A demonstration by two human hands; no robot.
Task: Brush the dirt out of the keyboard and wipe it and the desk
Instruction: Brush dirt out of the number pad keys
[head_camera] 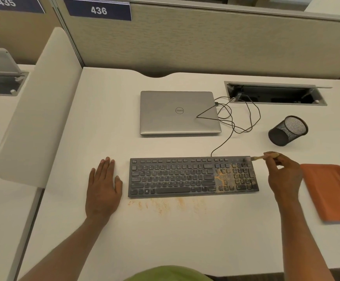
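Note:
A black keyboard (185, 177) lies flat on the white desk (165, 236). Orange dirt (222, 178) covers its right keys and number pad. More orange crumbs (161, 205) are scattered on the desk just in front of it. My right hand (285, 175) pinches a small wooden-handled brush (260, 158), whose blurred bristles sit at the keyboard's top right corner. My left hand (103, 185) rests flat on the desk, fingers straight, just left of the keyboard. An orange cloth (331, 191) lies folded to the right of my right hand.
A closed silver laptop (179, 112) sits behind the keyboard. The keyboard's black cable (238, 116) loops to an open cable tray (274, 94) at the back right. A black mesh pen cup (288, 130) lies tipped on its side. A white divider (37, 110) bounds the left.

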